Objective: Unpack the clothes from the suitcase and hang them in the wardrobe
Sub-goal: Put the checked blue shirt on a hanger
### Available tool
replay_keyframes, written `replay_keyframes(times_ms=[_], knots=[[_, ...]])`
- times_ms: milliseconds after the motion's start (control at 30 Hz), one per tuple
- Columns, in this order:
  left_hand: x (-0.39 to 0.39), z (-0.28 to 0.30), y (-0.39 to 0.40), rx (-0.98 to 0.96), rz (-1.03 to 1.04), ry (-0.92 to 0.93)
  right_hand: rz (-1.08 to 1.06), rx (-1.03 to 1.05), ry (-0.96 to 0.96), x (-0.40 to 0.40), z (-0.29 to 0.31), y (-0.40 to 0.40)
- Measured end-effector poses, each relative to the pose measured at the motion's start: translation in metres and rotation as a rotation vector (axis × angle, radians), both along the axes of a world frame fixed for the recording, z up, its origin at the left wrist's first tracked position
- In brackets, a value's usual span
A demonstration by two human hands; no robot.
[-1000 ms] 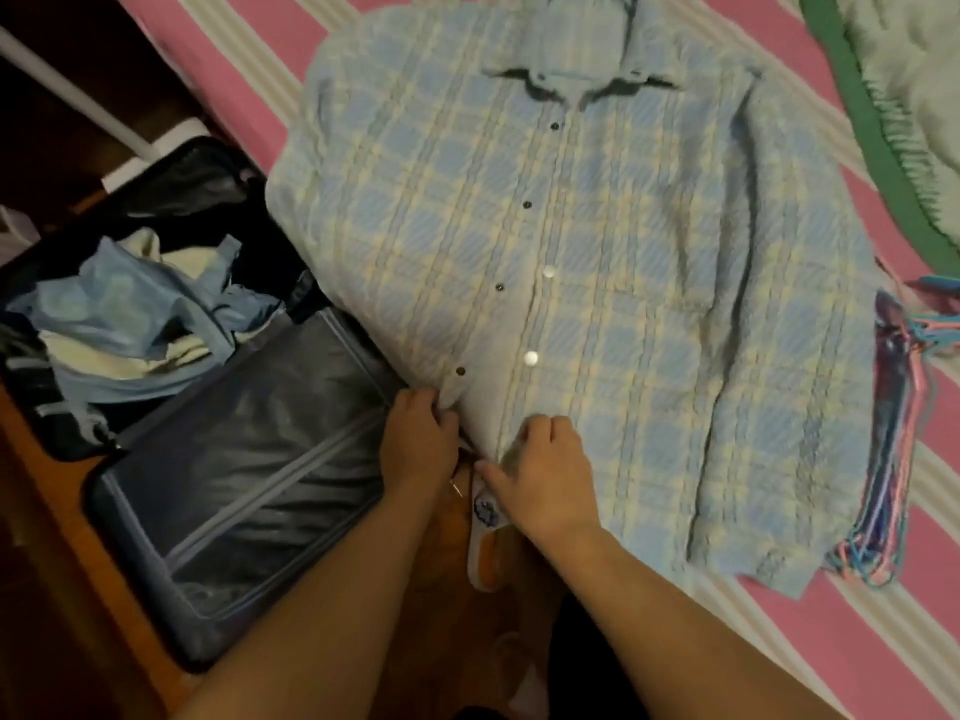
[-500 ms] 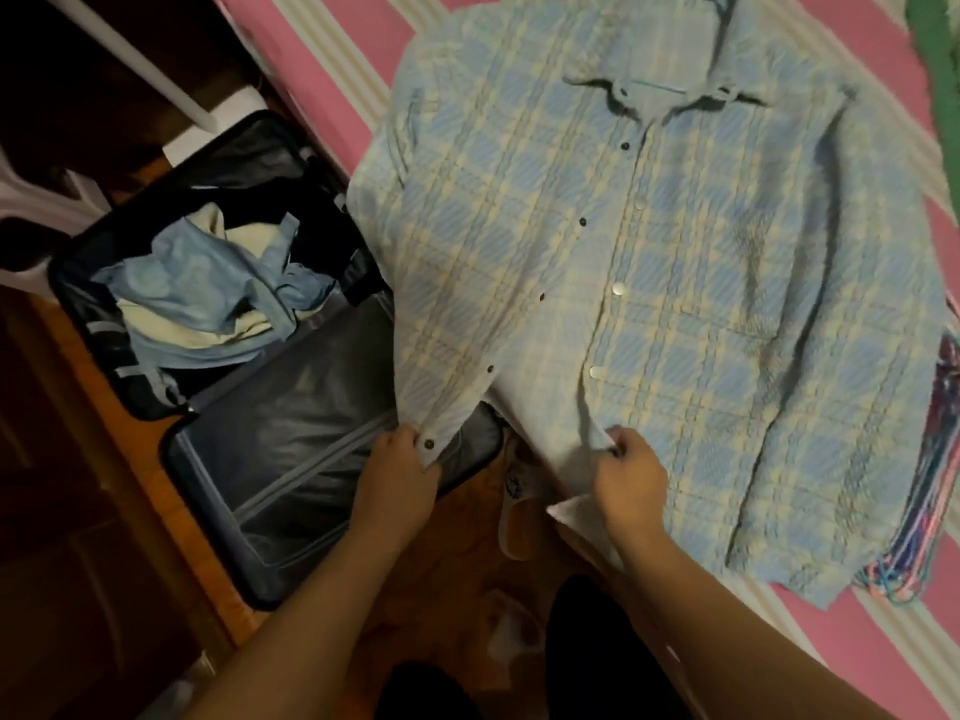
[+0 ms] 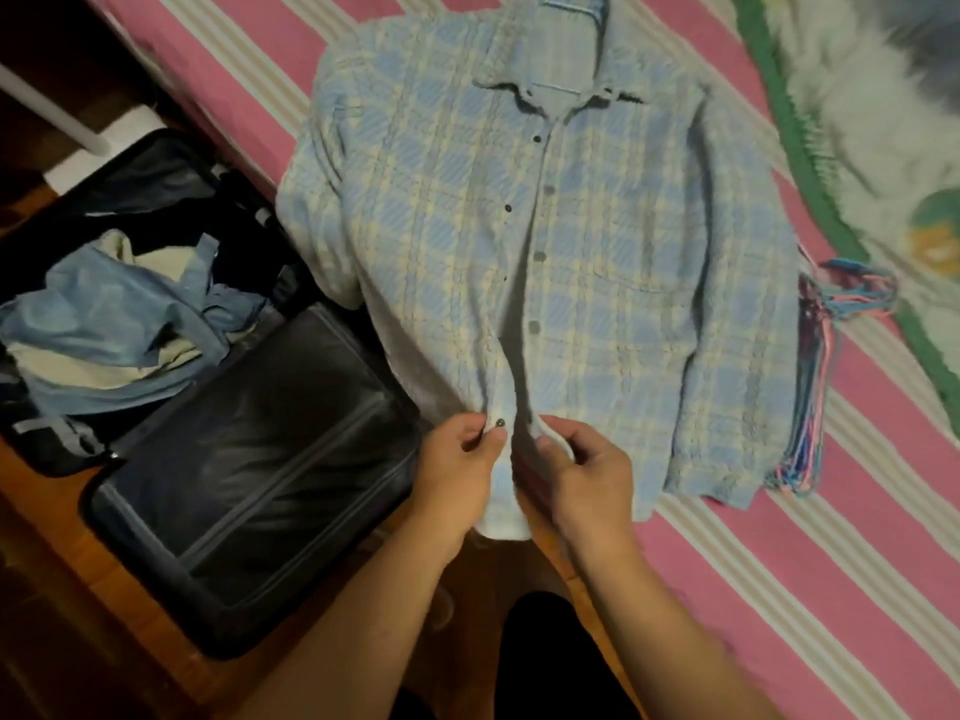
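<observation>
Your left hand (image 3: 460,454) pinches the plaid shirt (image 3: 524,262) placket at the bottom snap; your right hand (image 3: 584,467) pinches the opposite edge; shirt lies flat on the striped bedsheet (image 3: 779,589); open suitcase (image 3: 244,485) left of shirt; hangers (image 3: 815,376) at its right sleeve.

Shirt (image 3: 597,262): light blue and cream plaid, dark snaps down the front. Bed sheet (image 3: 852,589): pink with white and beige stripes; blanket (image 3: 883,111) on it pale mint with a green border; hangers (image 3: 810,387) beside the shirt pink, blue and dark. Suitcase (image 3: 249,459): dark navy with grey zipper, clothes (image 3: 109,330) inside blue and cream; floor (image 3: 47,511) orange-brown wood.
</observation>
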State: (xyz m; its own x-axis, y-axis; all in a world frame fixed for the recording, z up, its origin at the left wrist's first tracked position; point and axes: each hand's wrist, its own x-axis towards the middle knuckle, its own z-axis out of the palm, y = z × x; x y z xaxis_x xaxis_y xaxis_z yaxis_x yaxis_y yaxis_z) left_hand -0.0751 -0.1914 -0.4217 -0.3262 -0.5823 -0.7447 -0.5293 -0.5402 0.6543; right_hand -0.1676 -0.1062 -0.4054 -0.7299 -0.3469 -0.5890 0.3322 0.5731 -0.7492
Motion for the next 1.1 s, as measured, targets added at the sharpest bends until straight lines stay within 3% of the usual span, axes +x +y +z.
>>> replay_keyframes(times_ms=[467, 600, 700, 800, 867, 900, 967, 1033, 1100], knots=[[-0.021, 0.003, 0.007, -0.095, -0.036, -0.038, -0.044, -0.03, -0.046, 0.004, -0.017, 0.005], [-0.023, 0.007, 0.007, -0.203, -0.101, -0.045, 0.232, 0.008, 0.4, 0.004, -0.019, 0.009], [-0.023, 0.007, 0.011, -0.042, 0.009, -0.041, 0.313, 0.027, 0.536, 0.003, -0.021, 0.007], [-0.016, -0.004, 0.003, 0.036, -0.022, -0.056, 0.32, 0.021, 0.419, -0.006, -0.03, 0.007], [-0.005, -0.017, -0.009, 0.053, -0.229, -0.139, 0.463, 0.08, 0.231, -0.013, -0.04, 0.007], [0.0, -0.022, -0.015, 0.046, -0.393, -0.208, 0.632, 0.176, 0.155, -0.015, -0.043, 0.005], [0.005, -0.033, -0.025, -0.019, -0.636, -0.35, 0.904, 0.364, 0.179, -0.019, -0.05, -0.005], [-0.003, -0.039, -0.035, -0.188, -0.559, -0.42, 0.804, 0.348, 0.295, -0.028, -0.054, -0.025], [-0.022, -0.043, -0.046, -0.338, -0.373, -0.327, 0.625, 0.269, 0.451, -0.041, -0.065, -0.049]])
